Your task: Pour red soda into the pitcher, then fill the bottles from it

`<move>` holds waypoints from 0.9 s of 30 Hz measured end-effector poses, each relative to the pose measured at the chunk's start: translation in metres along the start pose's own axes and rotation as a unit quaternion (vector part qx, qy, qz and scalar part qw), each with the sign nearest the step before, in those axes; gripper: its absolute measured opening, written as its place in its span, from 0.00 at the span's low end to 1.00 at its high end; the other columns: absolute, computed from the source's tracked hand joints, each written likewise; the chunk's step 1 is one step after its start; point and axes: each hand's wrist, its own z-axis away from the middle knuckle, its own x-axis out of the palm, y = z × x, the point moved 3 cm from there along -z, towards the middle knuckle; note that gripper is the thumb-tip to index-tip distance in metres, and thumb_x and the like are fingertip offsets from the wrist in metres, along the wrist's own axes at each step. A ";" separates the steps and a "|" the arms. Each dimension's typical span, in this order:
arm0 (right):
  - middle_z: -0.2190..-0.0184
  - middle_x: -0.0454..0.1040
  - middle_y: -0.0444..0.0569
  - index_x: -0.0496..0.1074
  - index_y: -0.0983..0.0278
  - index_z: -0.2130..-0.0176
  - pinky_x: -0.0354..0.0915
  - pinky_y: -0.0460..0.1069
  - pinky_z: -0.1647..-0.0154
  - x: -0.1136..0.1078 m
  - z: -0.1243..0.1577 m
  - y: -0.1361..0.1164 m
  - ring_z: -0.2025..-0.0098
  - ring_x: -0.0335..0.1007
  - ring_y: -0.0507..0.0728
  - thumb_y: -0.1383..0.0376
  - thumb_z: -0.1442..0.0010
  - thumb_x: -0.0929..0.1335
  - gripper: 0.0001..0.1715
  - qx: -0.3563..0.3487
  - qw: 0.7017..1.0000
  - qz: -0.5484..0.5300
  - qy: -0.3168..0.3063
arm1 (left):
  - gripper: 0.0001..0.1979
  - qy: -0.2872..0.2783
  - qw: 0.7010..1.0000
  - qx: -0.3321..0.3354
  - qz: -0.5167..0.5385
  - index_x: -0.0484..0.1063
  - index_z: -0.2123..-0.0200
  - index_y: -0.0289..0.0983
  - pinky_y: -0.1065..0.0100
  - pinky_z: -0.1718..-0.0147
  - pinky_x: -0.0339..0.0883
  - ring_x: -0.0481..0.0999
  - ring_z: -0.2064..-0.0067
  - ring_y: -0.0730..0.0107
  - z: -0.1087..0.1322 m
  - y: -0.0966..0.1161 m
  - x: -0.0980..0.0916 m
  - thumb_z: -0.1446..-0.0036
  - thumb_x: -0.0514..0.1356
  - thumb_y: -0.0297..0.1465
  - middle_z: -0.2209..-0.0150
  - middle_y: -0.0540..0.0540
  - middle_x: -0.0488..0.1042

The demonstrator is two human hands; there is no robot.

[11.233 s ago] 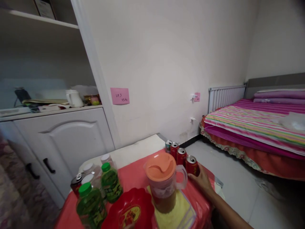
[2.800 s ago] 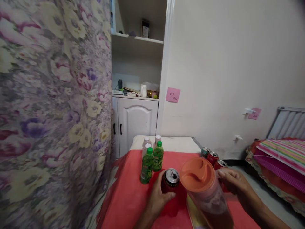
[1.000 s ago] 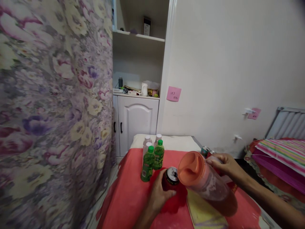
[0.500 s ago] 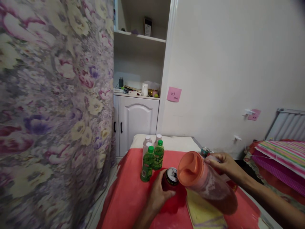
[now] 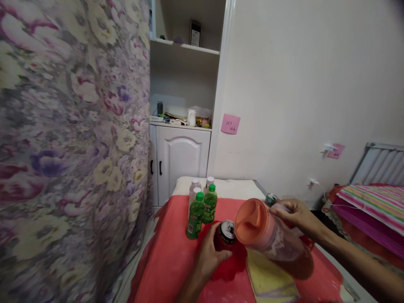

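Note:
My left hand (image 5: 210, 254) is wrapped round a dark drink can (image 5: 226, 235) with a silver top, its opening facing up. Below the can lies a red scalloped mat or dish (image 5: 232, 267); which of the two I cannot tell. My right hand (image 5: 292, 212) grips the handle side of a clear pitcher (image 5: 287, 248) with an orange lid (image 5: 252, 221). The pitcher is tipped to the left, lid end at the can's rim, with brownish-pink liquid and some froth inside. No stream of liquid can be made out between them.
Two green bottles (image 5: 195, 216) and several white-capped bottles (image 5: 195, 185) stand left of the can. A folded yellow cloth (image 5: 268, 273) lies under the pitcher on the red tablecloth (image 5: 160, 261). Another can (image 5: 270, 198) is behind the pitcher. A floral curtain (image 5: 75, 147) hangs left.
Almost nothing differs. The view has shifted very slightly, while both hands keep the same hold on the can and the tilted pitcher.

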 end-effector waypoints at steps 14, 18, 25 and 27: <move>0.82 0.53 0.38 0.56 0.61 0.78 0.47 0.46 0.79 -0.001 -0.002 0.001 0.78 0.48 0.48 0.41 0.44 0.69 0.31 -0.006 1.000 0.012 -0.001 | 0.38 0.005 1.000 0.000 -0.013 0.69 0.47 0.39 0.56 0.41 0.61 0.71 0.43 0.50 0.000 -0.003 -0.001 0.66 0.68 0.21 0.46 0.42 0.75; 0.82 0.53 0.38 0.56 0.61 0.78 0.47 0.46 0.79 -0.002 -0.002 0.000 0.78 0.47 0.48 0.41 0.45 0.69 0.32 -0.004 1.000 0.016 -0.008 | 0.38 0.007 1.000 -0.005 -0.018 0.68 0.47 0.38 0.55 0.41 0.60 0.70 0.42 0.49 0.000 -0.006 -0.002 0.67 0.67 0.20 0.46 0.42 0.75; 0.82 0.53 0.38 0.55 0.60 0.79 0.47 0.46 0.79 -0.002 -0.005 0.003 0.79 0.47 0.49 0.40 0.47 0.69 0.33 0.001 1.000 0.017 -0.009 | 0.38 0.011 1.000 -0.002 -0.018 0.69 0.47 0.38 0.55 0.41 0.61 0.70 0.42 0.48 -0.001 -0.007 -0.003 0.67 0.68 0.20 0.46 0.42 0.75; 0.82 0.52 0.38 0.55 0.60 0.79 0.47 0.46 0.79 -0.002 -0.006 0.004 0.78 0.47 0.49 0.40 0.46 0.69 0.33 -0.003 1.000 0.019 -0.008 | 0.39 0.012 1.000 -0.010 -0.018 0.68 0.46 0.39 0.56 0.42 0.62 0.71 0.43 0.48 -0.001 -0.008 -0.004 0.67 0.68 0.20 0.47 0.42 0.75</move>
